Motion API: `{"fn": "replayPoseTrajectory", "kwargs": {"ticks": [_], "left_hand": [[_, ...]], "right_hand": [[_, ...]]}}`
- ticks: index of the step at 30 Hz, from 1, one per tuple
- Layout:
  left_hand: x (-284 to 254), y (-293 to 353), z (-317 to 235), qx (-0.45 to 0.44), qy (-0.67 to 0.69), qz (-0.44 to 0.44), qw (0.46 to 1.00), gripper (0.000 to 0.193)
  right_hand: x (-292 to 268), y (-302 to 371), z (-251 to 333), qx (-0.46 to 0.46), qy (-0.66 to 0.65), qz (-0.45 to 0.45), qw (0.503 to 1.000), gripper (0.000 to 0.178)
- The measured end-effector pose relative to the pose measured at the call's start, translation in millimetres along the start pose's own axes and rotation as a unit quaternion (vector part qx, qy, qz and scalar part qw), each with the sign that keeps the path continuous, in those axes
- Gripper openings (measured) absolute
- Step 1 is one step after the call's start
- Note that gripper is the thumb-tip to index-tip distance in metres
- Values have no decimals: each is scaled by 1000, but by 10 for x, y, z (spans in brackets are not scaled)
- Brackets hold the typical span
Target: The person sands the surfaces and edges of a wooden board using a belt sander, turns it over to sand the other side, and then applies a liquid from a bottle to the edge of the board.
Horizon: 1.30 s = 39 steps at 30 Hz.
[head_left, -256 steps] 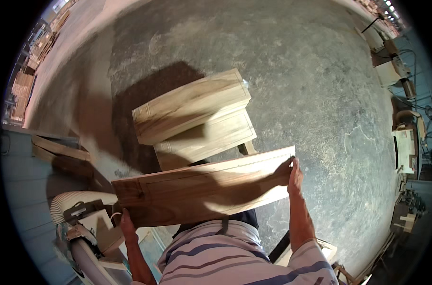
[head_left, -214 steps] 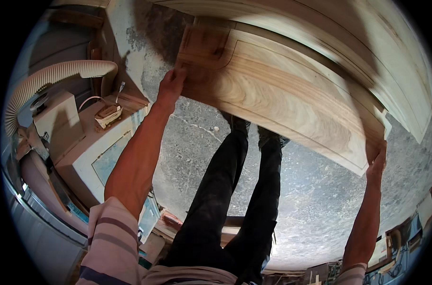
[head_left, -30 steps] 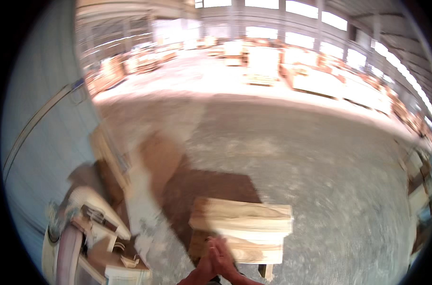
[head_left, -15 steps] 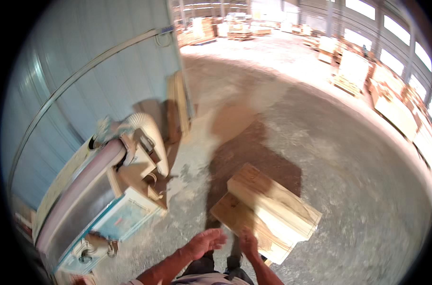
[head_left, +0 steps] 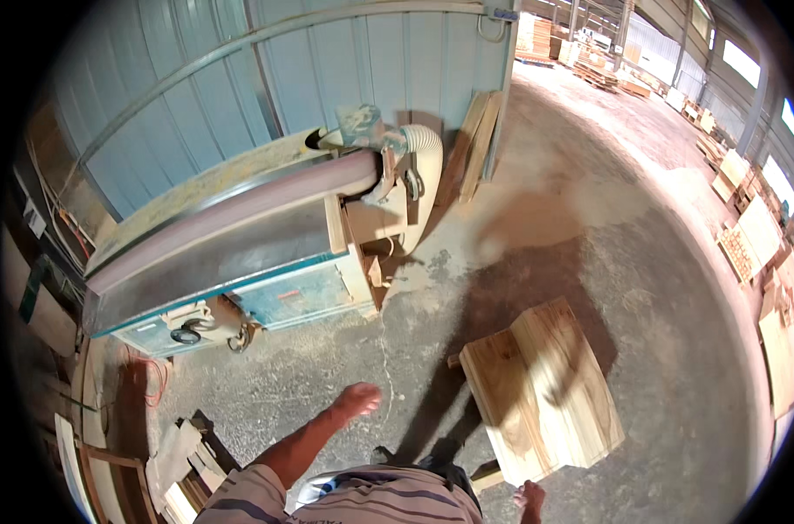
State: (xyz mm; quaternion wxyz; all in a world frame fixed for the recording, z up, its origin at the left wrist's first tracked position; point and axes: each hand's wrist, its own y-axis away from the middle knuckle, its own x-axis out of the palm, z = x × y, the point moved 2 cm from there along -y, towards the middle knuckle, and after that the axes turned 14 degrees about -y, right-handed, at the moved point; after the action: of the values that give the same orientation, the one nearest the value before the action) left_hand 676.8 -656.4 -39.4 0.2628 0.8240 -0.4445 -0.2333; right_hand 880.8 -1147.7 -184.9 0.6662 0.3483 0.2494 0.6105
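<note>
My left hand (head_left: 358, 400) hangs over the concrete floor between the sanding machine and the boards. Its fingers look loosely curled, and nothing shows in them. At the lower edge, my right hand (head_left: 529, 498) is just below the near end of the wooden boards (head_left: 536, 393); its fingers are small and partly turned away, so their hold cannot be made out. The pale, grained boards lie side by side to my front right, one overlapping the other. A wooden support (head_left: 487, 476) shows under their near left corner.
A long belt sander (head_left: 240, 227) with a pinkish belt and teal edge stands at left against a blue metal wall (head_left: 327, 70). A ribbed hose (head_left: 427, 166) curves down its right end. Wood offcuts (head_left: 187, 467) lie at lower left. Stacked timber (head_left: 755, 236) lines the far right.
My view has swung left, bringing more of the sander into sight. My hands, close together before beside the boards, are now wide apart, left over the floor and right near the boards' near end.
</note>
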Motion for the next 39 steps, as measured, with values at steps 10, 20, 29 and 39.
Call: {"fn": "replayPoseTrajectory", "kwargs": {"ticks": [10, 20, 29, 39], "left_hand": [[-958, 781, 2188, -173, 160, -132, 963, 19], [-939, 1159, 2323, -146, 180, -182, 956, 34], [-598, 1670, 2144, -193, 221, -297, 909, 41], [95, 2496, 1926, -226, 263, -415, 841, 41]], "right_hand": [[121, 975, -377, 20, 232, 32, 972, 16], [636, 798, -247, 59, 133, 179, 973, 16], [1985, 298, 199, -39, 344, 227, 910, 22], [3222, -583, -136, 45, 465, 332, 820, 19]]}}
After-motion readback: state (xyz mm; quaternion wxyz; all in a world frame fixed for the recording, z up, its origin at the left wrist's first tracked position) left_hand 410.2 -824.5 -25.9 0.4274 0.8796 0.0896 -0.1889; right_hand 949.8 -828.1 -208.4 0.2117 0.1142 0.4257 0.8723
